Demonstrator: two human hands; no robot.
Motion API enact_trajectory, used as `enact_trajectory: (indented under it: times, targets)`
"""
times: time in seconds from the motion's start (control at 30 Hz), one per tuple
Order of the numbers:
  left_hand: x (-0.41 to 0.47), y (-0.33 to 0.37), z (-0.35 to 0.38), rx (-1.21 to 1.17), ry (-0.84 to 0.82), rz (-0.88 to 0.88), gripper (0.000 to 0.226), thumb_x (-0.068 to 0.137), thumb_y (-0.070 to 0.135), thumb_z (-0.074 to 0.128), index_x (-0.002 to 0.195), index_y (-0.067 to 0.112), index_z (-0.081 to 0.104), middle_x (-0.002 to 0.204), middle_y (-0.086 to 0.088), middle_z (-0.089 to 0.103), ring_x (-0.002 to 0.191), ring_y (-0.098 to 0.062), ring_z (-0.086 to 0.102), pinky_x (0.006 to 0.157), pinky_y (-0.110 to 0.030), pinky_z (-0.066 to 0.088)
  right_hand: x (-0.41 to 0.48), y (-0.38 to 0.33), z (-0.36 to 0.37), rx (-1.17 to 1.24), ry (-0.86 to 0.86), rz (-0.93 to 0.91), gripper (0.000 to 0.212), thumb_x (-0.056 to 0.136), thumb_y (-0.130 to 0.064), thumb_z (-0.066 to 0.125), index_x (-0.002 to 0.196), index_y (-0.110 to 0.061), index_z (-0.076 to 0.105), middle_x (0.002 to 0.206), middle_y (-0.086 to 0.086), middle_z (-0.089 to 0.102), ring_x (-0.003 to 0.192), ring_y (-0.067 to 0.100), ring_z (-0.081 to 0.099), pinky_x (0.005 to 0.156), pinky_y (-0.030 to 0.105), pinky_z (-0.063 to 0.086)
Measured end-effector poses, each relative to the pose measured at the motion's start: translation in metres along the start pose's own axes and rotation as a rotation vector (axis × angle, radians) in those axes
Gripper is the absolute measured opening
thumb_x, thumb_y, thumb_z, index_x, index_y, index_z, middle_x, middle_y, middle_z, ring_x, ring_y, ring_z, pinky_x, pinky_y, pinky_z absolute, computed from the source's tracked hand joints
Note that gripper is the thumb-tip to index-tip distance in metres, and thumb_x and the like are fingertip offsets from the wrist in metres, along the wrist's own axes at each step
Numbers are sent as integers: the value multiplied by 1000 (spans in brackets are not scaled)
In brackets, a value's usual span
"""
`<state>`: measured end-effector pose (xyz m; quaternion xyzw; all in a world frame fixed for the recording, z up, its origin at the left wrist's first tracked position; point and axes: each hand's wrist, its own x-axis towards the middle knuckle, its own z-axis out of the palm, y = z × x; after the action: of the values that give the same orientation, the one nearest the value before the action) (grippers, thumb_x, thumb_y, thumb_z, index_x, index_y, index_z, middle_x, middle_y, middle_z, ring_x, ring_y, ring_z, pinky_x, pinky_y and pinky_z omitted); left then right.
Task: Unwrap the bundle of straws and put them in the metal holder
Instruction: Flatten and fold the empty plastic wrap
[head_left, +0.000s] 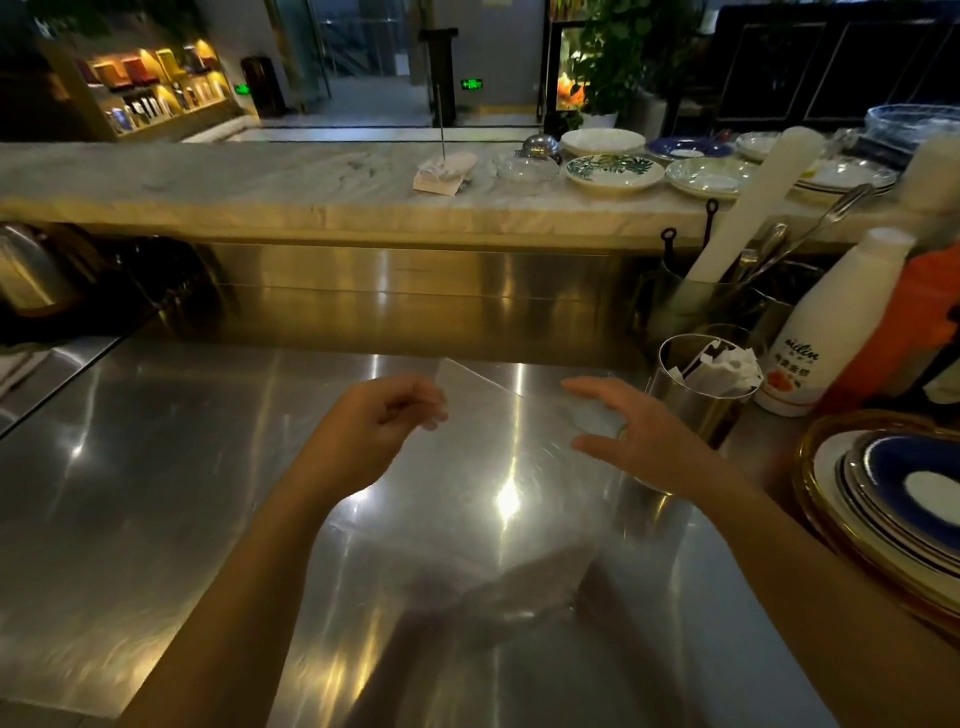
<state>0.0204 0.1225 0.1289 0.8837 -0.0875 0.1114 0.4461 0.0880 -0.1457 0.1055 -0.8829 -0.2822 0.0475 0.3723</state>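
- Metal holder: upright cylinder toward the counter's right edge, just beyond the right hand. Paper-wrapped straws already stand inside it, leaning, tops above the rim; judged placed, so the filling step looks done.
- Clear plastic wrapper: empty sheet held up over the middle of the steel counter, spanning between the two hands; it is see-through and blurred, so its lower edge is hard to trace. Judged to be the leftover bundle wrap, kept off the surface for disposal or folding.
- Left hand: fingers curled, thumb and fingertips pinching the wrapper's left edge; grasping.
- Right hand: spread wide, fingers extended, palm facing inward beside the sheet's right side. Whether it touches the plastic cannot be told; it grips nothing visibly.
- White bottle: at the right edge, behind the holder, apart from it.
- Stacked plates: near right corner, untouched.
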Motion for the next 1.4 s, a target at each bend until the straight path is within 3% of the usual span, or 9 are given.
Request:
enact_trajectory:
  times: [0.1,0.2,0.27,0.43,0.57,0.7,0.8,0.93,1.4]
  targets:
    - [3,21,-4,51,-44,110,11,87,4,57,88,8,67,82,-3,69,78,-7,64,74,-19,52,5,-15,-1,110,-137,35,53,76,-18,71,125,-15,48,120,0,57,106,11,54,90,24,44]
    - [7,30,-7,-34,-39,153,8,83,8,62,88,10,68,78,-1,71,74,-8,66,69,-14,51,6,-25,-4,262,-156,30,21,77,-7,68,98,-6,64,94,16,70,85,23,67,83,33,54]
    - [10,28,-15,-171,17,80,11,80,21,67,89,15,68,73,-5,73,71,-11,69,67,-13,52,6,-25,-7,330,-104,-12,10,77,-4,66,83,-11,67,80,15,71,76,25,69,75,28,57]
    - [15,-1,-31,-914,15,-200,46,69,57,62,89,18,73,88,-7,75,85,-28,70,79,-42,55,3,-12,-17,637,24,-33,13,68,-18,67,79,-13,69,70,5,74,68,17,69,61,19,55]
    - [10,-17,5,-1156,-176,-230,74,62,71,61,111,15,63,108,-14,70,103,-34,62,87,-48,49,6,5,-12,869,111,35,13,68,-15,66,80,-11,71,72,8,73,70,22,69,60,23,55]
    - [9,-10,43,-945,-181,-344,48,82,34,63,123,11,51,101,-6,72,92,-18,69,73,-31,57,7,18,-1,996,167,152,13,67,-10,67,79,-8,71,72,9,73,71,25,70,60,26,56]
    - [7,-14,56,-728,-111,-306,41,67,18,76,105,14,60,92,-8,75,87,-26,70,66,-29,57,5,23,2,1027,183,204,13,65,-11,68,77,-9,72,73,10,73,71,24,70,60,27,56]
    - [7,-17,56,-664,-5,-292,7,78,10,65,84,11,67,77,-8,75,71,-24,71,58,-31,58,2,29,-3,996,209,234,9,66,-11,66,73,-11,71,70,8,73,67,22,69,56,26,55]
    - [7,-19,52,-647,-13,-318,20,88,3,52,86,12,70,72,-8,73,63,-22,68,50,-30,55,-5,59,-20,856,67,280,16,69,-18,68,83,-13,73,79,11,75,70,25,71,53,26,55]
